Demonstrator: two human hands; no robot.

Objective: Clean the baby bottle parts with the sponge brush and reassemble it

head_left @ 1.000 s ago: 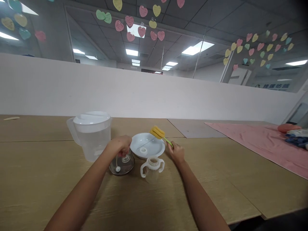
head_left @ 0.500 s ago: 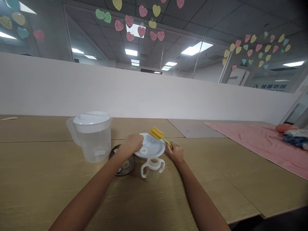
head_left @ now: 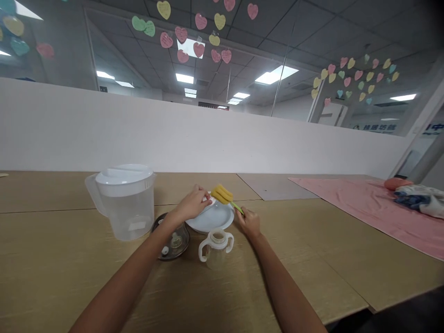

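Note:
My right hand [head_left: 250, 223] is closed around the green handle of a bottle brush [head_left: 222, 194] with a yellow sponge head. My left hand [head_left: 193, 202] pinches a small white ring-shaped part [head_left: 210, 200] just left of the sponge head. Both are above a white bowl [head_left: 222, 224]; the part is partly covered by my fingers. In front of the bowl stands a clear baby bottle [head_left: 217, 249], its top open, with two white side handles. Under my left forearm lies a dark see-through dish [head_left: 180, 248] with small parts in it, partly hidden.
A clear pitcher [head_left: 130, 208] with a white lid stands to the left on the wooden table [head_left: 312, 263]. A pink cloth [head_left: 347, 199] covers the right rear, with bundled fabric [head_left: 416, 196] on it. A low white wall [head_left: 208, 143] runs behind the table.
My left hand has taken the white ring-shaped part from the bowl and lifted it beside the sponge head. My right hand still holds the brush. The view has shifted slightly.

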